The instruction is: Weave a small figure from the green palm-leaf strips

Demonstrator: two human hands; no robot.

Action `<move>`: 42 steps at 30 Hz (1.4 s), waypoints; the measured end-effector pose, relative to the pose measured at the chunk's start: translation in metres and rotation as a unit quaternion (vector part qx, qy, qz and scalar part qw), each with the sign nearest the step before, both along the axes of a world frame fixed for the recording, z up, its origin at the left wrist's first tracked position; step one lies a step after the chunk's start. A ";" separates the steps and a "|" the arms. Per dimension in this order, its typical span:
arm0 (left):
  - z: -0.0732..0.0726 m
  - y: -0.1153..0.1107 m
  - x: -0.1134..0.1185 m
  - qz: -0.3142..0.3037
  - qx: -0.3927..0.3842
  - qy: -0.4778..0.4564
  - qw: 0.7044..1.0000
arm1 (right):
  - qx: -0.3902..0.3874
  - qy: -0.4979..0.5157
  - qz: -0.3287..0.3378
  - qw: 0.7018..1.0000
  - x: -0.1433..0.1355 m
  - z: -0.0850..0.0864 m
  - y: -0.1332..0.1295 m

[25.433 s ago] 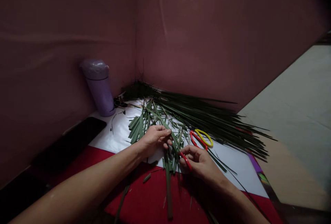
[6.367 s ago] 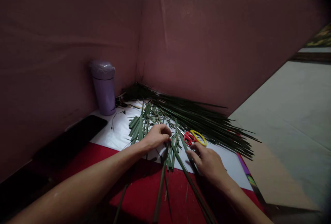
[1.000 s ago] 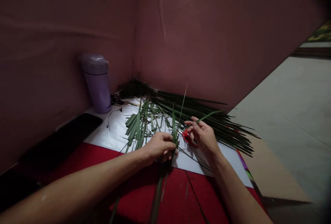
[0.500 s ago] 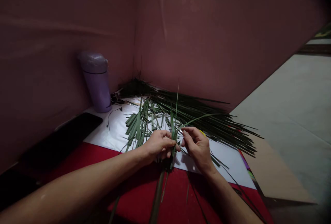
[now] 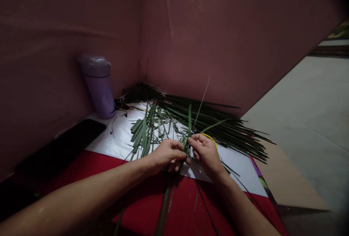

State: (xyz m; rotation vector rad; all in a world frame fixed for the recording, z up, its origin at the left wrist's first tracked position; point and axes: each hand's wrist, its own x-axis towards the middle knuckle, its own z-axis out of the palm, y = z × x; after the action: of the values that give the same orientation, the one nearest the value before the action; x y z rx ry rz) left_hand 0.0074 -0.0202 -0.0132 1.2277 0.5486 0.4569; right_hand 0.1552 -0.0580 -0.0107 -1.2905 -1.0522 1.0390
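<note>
Near the middle of the head view, my left hand (image 5: 170, 155) is closed on the lower part of a bundle of green leaf strips (image 5: 189, 119). To its right, my right hand (image 5: 204, 151) pinches the same strips a little higher, thumb and fingertips together. Long thin ends rise from between the fingers, one leaning up to the right. Below my left hand a thick stem (image 5: 164, 208) hangs over the red cloth. Part of a yellow ring-shaped handle (image 5: 212, 138) shows behind my right hand. My fingers hide where the strips meet.
Cut leaf pieces (image 5: 140, 131) lie on a white sheet (image 5: 242, 174), with a pile of long dark leaves (image 5: 231, 130) behind. A purple tumbler (image 5: 99, 92) and a black phone-like slab (image 5: 65, 147) are at left. Red cloth (image 5: 109, 174) lies in front; pink walls rise behind.
My right hand has moved slightly left and closed on the strips beside my left hand. The upright strips have shifted right, and the thin one now tilts rightward. More of the yellow handle shows.
</note>
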 end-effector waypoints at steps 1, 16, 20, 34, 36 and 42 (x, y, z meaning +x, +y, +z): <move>0.001 0.000 0.000 -0.010 -0.003 0.002 1.000 | 0.005 0.002 -0.007 1.000 0.001 0.000 0.000; -0.008 0.003 0.000 -0.060 -0.013 -0.039 0.997 | 0.016 -0.029 -0.013 0.999 0.004 -0.003 0.001; -0.007 0.002 0.001 -0.026 -0.008 -0.038 0.999 | 0.016 -0.046 -0.003 0.999 0.002 -0.002 0.000; -0.015 0.003 0.004 -0.019 -0.017 -0.006 1.000 | 0.014 0.026 -0.009 1.000 0.007 -0.003 0.004; -0.016 0.003 0.004 -0.019 -0.019 -0.010 1.000 | 0.009 0.022 -0.006 1.000 0.006 -0.002 0.003; -0.010 0.003 0.003 -0.031 -0.062 -0.042 0.997 | -0.008 0.011 0.014 1.000 0.003 0.002 -0.001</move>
State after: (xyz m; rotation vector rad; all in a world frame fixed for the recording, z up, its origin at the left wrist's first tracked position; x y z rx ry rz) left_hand 0.0105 -0.0169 -0.0233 1.0985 0.4589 0.4135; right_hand 0.1584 -0.0585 -0.0091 -1.2786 -1.0491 1.0824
